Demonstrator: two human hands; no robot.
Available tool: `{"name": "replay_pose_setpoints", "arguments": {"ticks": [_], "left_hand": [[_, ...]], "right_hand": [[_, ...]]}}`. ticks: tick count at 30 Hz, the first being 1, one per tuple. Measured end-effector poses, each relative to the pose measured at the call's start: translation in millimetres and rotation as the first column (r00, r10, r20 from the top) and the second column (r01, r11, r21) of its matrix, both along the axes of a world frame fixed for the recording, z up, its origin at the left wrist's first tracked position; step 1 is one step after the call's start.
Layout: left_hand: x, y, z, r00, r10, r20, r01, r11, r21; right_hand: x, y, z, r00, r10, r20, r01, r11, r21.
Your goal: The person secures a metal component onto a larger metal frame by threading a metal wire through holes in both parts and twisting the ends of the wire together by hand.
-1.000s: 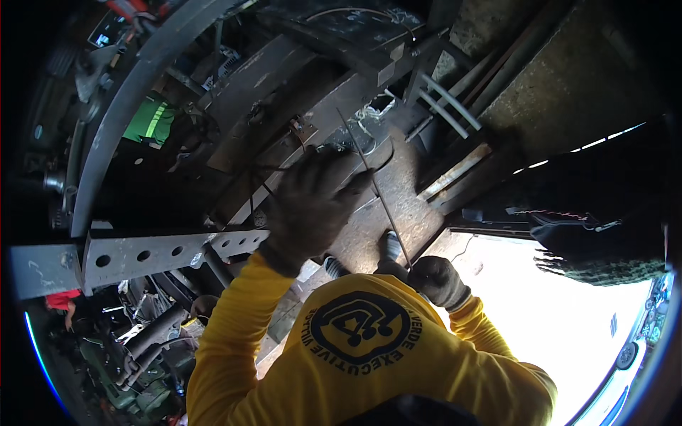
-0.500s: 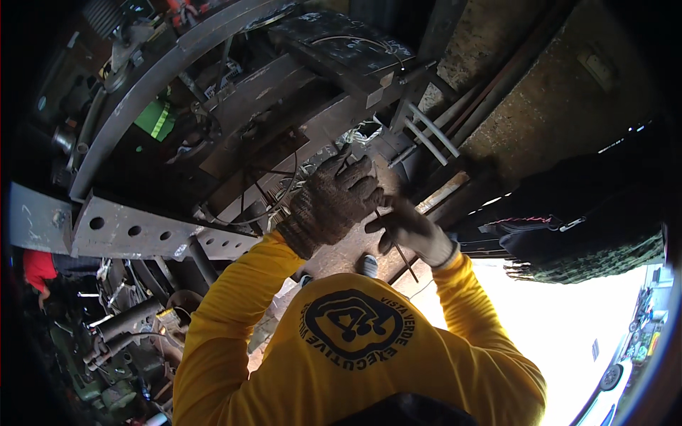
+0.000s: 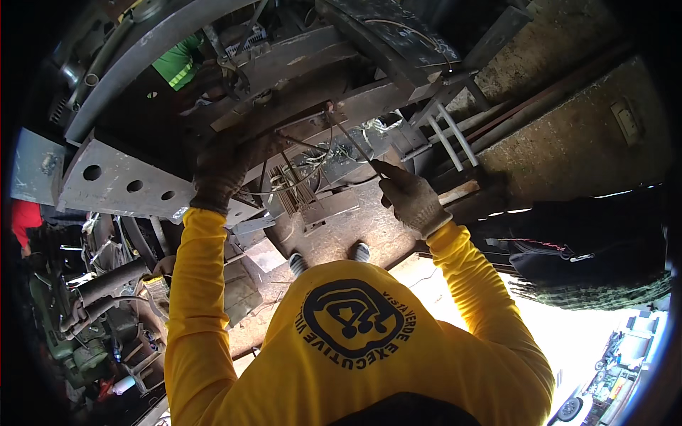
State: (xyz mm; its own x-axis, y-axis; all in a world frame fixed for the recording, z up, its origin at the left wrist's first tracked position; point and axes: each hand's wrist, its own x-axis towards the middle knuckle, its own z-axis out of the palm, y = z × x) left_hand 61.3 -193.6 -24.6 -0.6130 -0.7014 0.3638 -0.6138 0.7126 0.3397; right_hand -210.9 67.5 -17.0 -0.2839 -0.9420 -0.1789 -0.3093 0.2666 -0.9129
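Observation:
My right hand (image 3: 412, 202), in a pale work glove, is closed round a thin dark metal rod (image 3: 353, 138). The rod slants up and leftward, its far end at the edge of a steel beam (image 3: 383, 103); whether it touches the beam I cannot tell. Off to the left, my left hand (image 3: 219, 174) in a dark glove reaches to the steel frame beside a plate with round holes (image 3: 114, 177). Its fingers are lost in shadow, so their grip cannot be made out. A thin cable (image 3: 302, 183) loops between my hands, over a bundle of thin rods (image 3: 291, 195).
A person in a green shirt (image 3: 177, 64) is beyond the curved steel bar (image 3: 117, 85); another in red (image 3: 26, 216) is at far left. Two short pipes (image 3: 455, 138) jut out at right. Dark machinery (image 3: 92, 319) stands at lower left.
My hands were together in the middle and have come apart. The left went left to the steel frame; the right moved forward with the rod, which now points away from me.

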Motion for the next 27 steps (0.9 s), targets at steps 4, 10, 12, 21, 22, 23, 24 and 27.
{"name": "replay_pose_setpoints", "arguments": {"ticks": [4, 10, 12, 21, 22, 23, 24, 27], "left_hand": [[-4, -6, -14, 0.993, 0.055, 0.101, -0.062, 0.996, 0.07], [-2, -6, -15, 0.994, -0.058, -0.093, 0.061, 0.998, 0.026], [-5, -2, -9, 0.995, -0.038, -0.096, 0.045, 0.996, 0.073], [0, 0, -7, 0.999, -0.006, -0.045, 0.012, 0.993, 0.12], [-1, -1, -7, 0.999, -0.004, -0.047, 0.01, 0.991, 0.135], [-2, -1, -8, 0.999, -0.009, -0.053, 0.015, 0.993, 0.118], [-3, -2, -10, 0.998, -0.014, -0.058, 0.02, 0.995, 0.102], [-1, -1, -12, 0.998, -0.006, -0.062, 0.011, 0.996, 0.088]], "right_hand": [[-2, -1, -12, 0.996, 0.009, -0.094, -0.013, 0.999, -0.046], [6, -3, 2, 0.999, -0.026, 0.03, 0.024, 0.997, 0.069], [-3, -1, -14, 0.989, 0.056, -0.14, -0.058, 0.998, -0.007], [16, -11, 9, 0.869, 0.062, -0.491, -0.008, 0.994, 0.112], [16, -10, 7, 0.816, 0.065, -0.574, -0.021, 0.996, 0.082], [16, -8, 2, 0.755, 0.064, -0.652, -0.038, 0.998, 0.054], [16, -7, -1, 0.687, 0.06, -0.724, -0.058, 0.998, 0.028], [18, -11, 8, 0.817, 0.089, -0.57, -0.025, 0.993, 0.119]]}}
